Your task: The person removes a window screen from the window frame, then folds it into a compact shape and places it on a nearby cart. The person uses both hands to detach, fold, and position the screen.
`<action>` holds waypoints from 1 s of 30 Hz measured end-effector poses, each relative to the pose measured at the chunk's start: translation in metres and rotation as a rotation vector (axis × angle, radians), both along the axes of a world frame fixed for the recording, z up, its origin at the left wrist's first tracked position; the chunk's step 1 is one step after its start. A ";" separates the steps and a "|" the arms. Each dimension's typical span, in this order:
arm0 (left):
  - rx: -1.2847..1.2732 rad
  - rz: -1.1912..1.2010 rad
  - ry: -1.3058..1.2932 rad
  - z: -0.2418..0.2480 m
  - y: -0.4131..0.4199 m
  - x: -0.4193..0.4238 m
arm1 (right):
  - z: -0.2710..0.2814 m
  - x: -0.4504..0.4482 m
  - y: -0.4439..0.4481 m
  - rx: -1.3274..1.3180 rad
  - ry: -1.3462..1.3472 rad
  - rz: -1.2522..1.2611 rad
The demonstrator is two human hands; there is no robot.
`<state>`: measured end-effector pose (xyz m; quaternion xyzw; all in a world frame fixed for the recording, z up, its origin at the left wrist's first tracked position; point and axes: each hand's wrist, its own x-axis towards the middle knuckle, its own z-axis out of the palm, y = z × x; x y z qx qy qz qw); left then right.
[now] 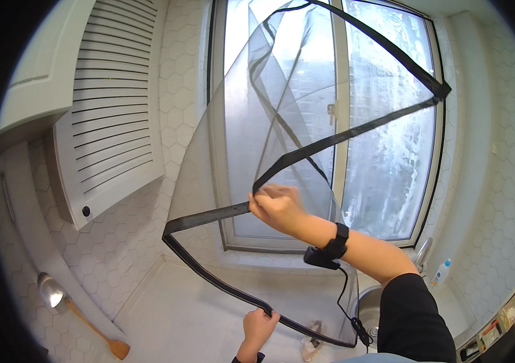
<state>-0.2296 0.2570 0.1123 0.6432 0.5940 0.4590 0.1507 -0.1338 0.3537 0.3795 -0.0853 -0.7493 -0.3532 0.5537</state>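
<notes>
A mesh window screen [203,163] with black edging tape hangs in loose folds before the window. Raised at its middle, my right hand [278,206] grips the black edging where two strips meet; a black strap with a small device and a cable is on that wrist. Lower down, my left hand [259,324] pinches the black lower edging [225,288]. One black corner of the screen reaches far to the right, over the window frame, and another sticks out to the left. Parts of the mesh overlap, so its full outline cannot be told.
Behind is a sliding window [389,136] with a pale frame. A louvred cabinet door [112,100] is at upper left, a wooden spatula [117,347] and metal ladle [51,290] at lower left. A round sink [368,313], faucet [424,254] and bottle [440,273] are at right.
</notes>
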 end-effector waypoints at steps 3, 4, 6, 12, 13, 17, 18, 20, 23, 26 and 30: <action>-0.042 0.013 -0.026 -0.002 -0.003 -0.003 | -0.003 0.010 -0.003 0.061 -0.130 0.065; -0.013 0.003 -0.039 -0.002 -0.004 -0.003 | -0.005 0.014 -0.004 0.084 -0.135 0.036; -0.018 -0.004 -0.070 -0.002 -0.006 -0.001 | -0.005 0.025 -0.005 0.026 -0.068 -0.016; -0.017 0.021 -0.007 -0.004 -0.009 0.000 | -0.015 0.085 -0.010 0.019 -0.006 -0.067; -0.022 0.027 0.006 -0.006 -0.009 -0.002 | -0.019 0.101 -0.012 0.048 0.005 -0.077; -0.026 0.016 0.045 -0.011 -0.005 -0.002 | -0.047 0.155 -0.019 -0.030 -0.012 -0.132; -0.032 0.018 0.056 -0.012 -0.004 0.000 | -0.055 0.163 -0.021 -0.063 -0.016 -0.149; -0.033 -0.002 0.050 -0.013 -0.004 0.005 | -0.066 0.176 -0.023 -0.170 0.055 -0.154; -0.036 -0.029 0.056 -0.013 -0.003 0.011 | -0.074 0.188 -0.025 -0.244 0.131 -0.182; -0.047 -0.028 0.047 -0.012 -0.003 0.015 | -0.076 0.199 -0.025 -0.228 0.040 -0.194; -0.120 -0.015 0.108 -0.014 -0.002 0.016 | -0.081 0.220 -0.023 -0.220 0.109 -0.236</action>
